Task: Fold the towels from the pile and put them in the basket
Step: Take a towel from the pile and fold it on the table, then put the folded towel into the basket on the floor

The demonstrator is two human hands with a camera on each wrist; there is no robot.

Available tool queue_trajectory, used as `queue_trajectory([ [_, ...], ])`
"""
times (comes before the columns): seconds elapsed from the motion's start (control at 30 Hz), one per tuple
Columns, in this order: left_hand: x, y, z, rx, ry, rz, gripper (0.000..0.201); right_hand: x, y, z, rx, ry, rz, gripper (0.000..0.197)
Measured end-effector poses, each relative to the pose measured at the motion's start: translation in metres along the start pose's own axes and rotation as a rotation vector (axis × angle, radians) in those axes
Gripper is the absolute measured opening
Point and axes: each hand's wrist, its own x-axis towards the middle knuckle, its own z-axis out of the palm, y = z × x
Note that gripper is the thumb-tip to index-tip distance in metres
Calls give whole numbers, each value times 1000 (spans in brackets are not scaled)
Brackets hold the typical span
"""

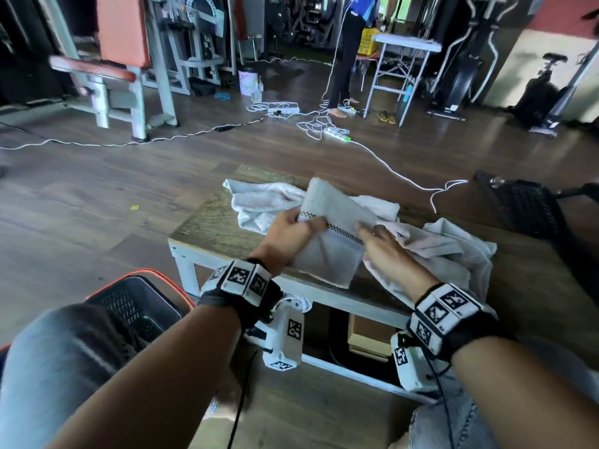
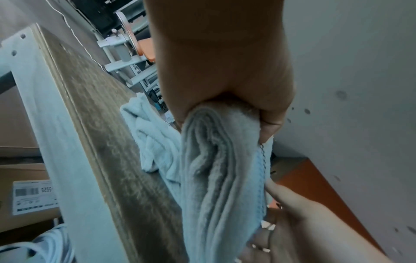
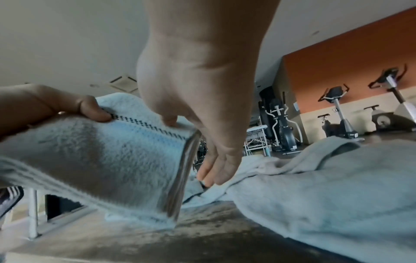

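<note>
Head view: folded towel is pinched along its striped edge by left hand, right hand fingers loosely extended alongside, basket lying near-left, nearer left hand.
</note>
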Motion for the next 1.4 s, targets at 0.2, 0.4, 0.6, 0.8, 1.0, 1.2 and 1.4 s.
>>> queue_trajectory([
  [0.2, -29, 21, -56, -72, 91, 67, 17, -23, -52, 39, 297, -50, -26, 40],
  [0.4, -52, 11, -121, -15, 330, 53, 10, -31, -99, 81, 275, -105, -137, 42],
  [0.6, -63, -25, -183, 76, 547, 11, 12, -22, -119, 152, 170, -151, -303, 34],
  [0.8, -65, -65, -235, 123, 789, -157, 47, -13, -122, 226, 33, -151, -476, 30],
  [1.0, -81, -109, -277, 135, 973, -263, 29, 7, -114, 314, -18, -352, -421, 9],
  [1.2, -101, -167, -325, 199, 1037, -501, 8, 13, -98, 404, -161, -643, -261, 7],
  [1.4, -119, -230, -358, 244, 965, -763, 13, 8, -73, 489, -343, -911, -181, 5],
])
